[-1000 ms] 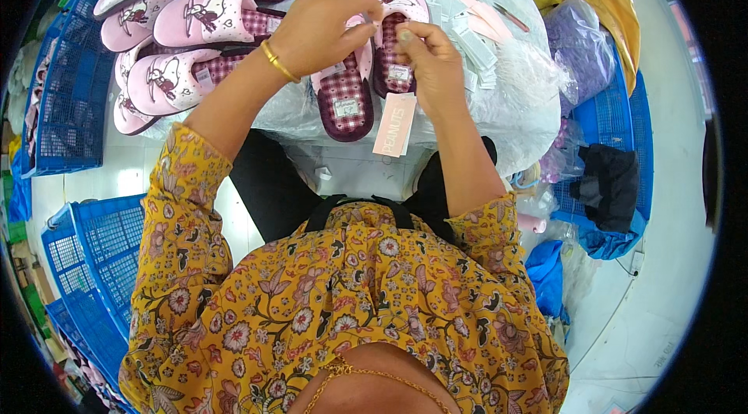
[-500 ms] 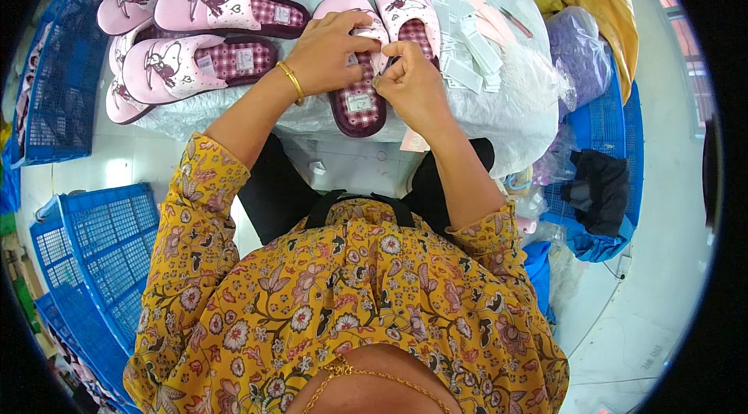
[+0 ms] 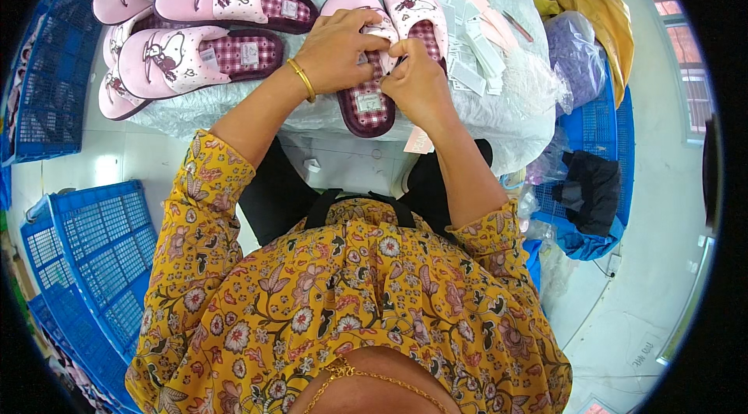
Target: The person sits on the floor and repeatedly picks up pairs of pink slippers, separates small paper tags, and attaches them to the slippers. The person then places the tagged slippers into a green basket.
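A pink slipper (image 3: 366,122) with a plaid insole lies on the covered table in front of me, toe pointing away. My left hand (image 3: 336,54) grips its upper from the left, fingers bent over the opening's edge. My right hand (image 3: 418,83) is closed in a pinch at the right side of that opening. Something small and dark shows at its fingertips, too hidden to name. Close on the right lies a second pink slipper (image 3: 413,2) with a printed cartoon figure, partly covered by my right hand.
More pink slippers (image 3: 167,63) are piled at the table's left. White tags (image 3: 471,44), pink cards (image 3: 491,20) and a slim pen-like tool (image 3: 516,26) lie to the right. Blue crates (image 3: 109,250) stand on the left floor; a blue basket (image 3: 584,129) with bags stands right.
Both hands and the two slippers show slightly farther right in the picture, as the whole view has shifted a little. The left hand's grip and the right hand's pinch look the same.
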The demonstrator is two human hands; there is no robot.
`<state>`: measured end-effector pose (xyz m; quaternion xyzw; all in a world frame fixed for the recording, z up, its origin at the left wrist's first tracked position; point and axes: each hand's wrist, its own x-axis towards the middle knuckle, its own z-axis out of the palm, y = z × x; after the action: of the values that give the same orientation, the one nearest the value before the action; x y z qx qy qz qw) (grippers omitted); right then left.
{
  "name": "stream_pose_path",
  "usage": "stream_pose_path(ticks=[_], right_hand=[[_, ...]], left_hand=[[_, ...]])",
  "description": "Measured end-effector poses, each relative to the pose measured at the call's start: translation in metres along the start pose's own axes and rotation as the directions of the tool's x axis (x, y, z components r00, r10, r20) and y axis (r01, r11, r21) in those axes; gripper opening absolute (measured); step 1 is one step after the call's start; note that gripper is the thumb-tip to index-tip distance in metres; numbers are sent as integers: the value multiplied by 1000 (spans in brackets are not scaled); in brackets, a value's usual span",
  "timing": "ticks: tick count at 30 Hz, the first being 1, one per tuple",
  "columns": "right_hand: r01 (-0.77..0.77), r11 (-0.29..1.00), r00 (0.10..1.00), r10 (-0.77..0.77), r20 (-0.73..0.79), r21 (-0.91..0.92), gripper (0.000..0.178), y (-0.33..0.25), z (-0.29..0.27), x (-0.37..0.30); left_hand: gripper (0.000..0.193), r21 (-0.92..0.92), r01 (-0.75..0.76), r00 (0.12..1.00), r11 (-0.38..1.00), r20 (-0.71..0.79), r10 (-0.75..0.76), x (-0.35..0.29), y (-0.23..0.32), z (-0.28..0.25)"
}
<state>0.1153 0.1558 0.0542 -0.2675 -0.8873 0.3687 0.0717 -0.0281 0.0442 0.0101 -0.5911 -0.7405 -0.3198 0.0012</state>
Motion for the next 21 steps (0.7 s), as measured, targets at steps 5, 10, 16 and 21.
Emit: stream_pose_path(ticks=[5,10,16,21], right_hand=[[14,999,999,-16,-50,-32,36,7,6,5],[-11,995,997,2,-83,-103,32,8,9,9],[38,997,996,-44,-78,-73,32,7,8,7],[3,1000,999,-4,-34,-23,33,3,4,4]], left_hand=[[38,8,2,1000,1000,-5,-2,0,2,0],[34,-5,-16,1000,1000,-21,16,1,0,2],[29,-38,5,1000,999,-10,-6,1,-2,0],[26,-47,0,1000,999,-21,-1,1,-3,2]])
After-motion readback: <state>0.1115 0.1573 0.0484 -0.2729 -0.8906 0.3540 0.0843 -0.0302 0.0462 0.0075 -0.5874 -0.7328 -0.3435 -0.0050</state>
